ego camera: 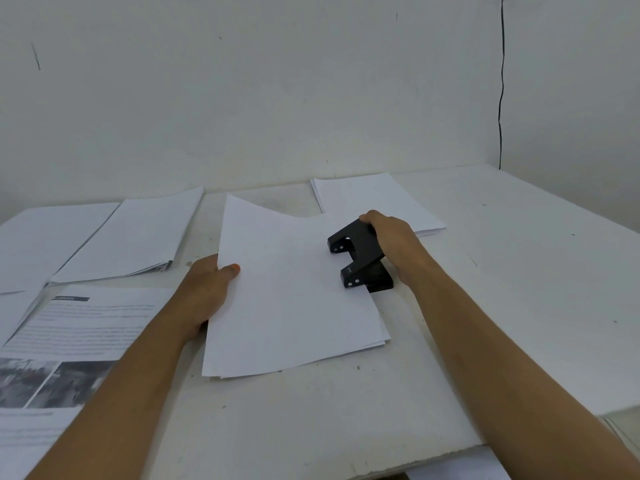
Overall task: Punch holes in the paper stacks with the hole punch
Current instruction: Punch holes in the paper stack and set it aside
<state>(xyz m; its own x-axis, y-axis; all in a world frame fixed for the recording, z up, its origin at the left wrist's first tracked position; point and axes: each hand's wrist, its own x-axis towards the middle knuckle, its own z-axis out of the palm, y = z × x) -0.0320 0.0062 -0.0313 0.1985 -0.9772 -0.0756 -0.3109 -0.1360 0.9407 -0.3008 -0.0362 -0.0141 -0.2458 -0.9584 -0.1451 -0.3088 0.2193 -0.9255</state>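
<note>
A scuffed white table point(311, 420) runs back to a plain white wall point(242, 98), with a thin black cable point(501, 98) hanging down the wall at the right. Nearest on the left lie printed pages point(69, 341) carrying text and grey photographs. In the middle sits a stack of blank paper point(294, 296), its far edge lifting and curling upward; the left hand point(204, 292) grips its left edge, thumb on top and fingers underneath. The stack's right edge sits in the mouth of the black hole punch point(360, 258), and the right hand point(391, 237) lies over the punch's lever, fingers curled round its far end — holding it. Farther back, two more white stacks point(131, 237) lie at the left, and another stack point(374, 199) rests just beyond the punch — close to the wall.
</note>
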